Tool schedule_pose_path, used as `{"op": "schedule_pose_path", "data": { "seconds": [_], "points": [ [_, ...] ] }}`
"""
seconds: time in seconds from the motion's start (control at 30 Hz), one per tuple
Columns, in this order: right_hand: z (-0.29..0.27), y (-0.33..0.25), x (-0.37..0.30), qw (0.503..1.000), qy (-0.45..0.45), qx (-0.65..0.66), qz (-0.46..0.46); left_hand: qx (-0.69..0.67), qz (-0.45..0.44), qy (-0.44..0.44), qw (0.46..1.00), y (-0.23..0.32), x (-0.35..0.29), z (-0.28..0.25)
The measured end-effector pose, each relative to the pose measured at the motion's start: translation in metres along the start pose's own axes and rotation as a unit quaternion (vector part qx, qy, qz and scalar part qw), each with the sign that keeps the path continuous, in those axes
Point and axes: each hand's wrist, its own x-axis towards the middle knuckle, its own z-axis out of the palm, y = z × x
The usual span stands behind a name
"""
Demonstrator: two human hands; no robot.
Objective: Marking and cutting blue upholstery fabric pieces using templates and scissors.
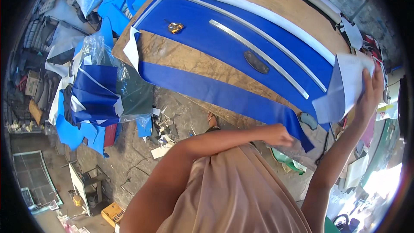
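A large blue sheet (189,13) of flexible covering material lies on the wooden table (172,51). At its right end a corner is lifted, showing its pale underside (343,88); my right hand (371,88) grips this corner with thumb and fingers. A narrower blue strip (215,90) runs along the near side of the table, its right end hanging near the edge. My left hand (278,135) is across my body by the strip's near edge, its fingers curled closed. What they hold, if anything, is hidden.
On the sheet lie two long metal strips, one a straightedge (258,58), a dark oval block (256,62) and a yellow-black tape measure (175,27). A white roll (250,8) borders it. A grey-blue block (308,121) sits near the right edge. Scraps (166,136) litter the floor.
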Motion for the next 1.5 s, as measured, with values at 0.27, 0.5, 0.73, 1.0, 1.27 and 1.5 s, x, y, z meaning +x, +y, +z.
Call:
{"op": "schedule_pose_path", "data": {
  "seconds": [0.27,0.5,0.73,1.0,1.27,1.5],
  "points": [
    [0.16,0.079,0.049,0.935,-0.08,-0.31,-0.152,0.188,-0.29,0.51,0.788,-0.034,-0.235,-0.189],
    [0.169,0.141,-0.202,0.951,-0.07,-0.291,0.078,0.52,-0.525,0.477,0.476,-0.123,-0.476,-0.337],
    [0.148,0.15,-0.348,0.819,-0.152,-0.488,0.26,0.483,-0.543,0.373,0.577,-0.215,-0.595,-0.421],
    [0.166,0.118,-0.387,0.812,-0.131,-0.479,0.307,0.015,-0.327,0.731,0.599,-0.23,-0.598,-0.496],
    [0.123,0.137,-0.384,0.78,-0.037,-0.512,0.357,0.509,-0.405,0.602,0.462,-0.196,-0.462,-0.335],
    [0.056,0.158,-0.37,0.787,-0.084,-0.52,0.32,0.416,-0.527,0.258,0.695,-0.17,-0.351,-0.238]
  ]
}}
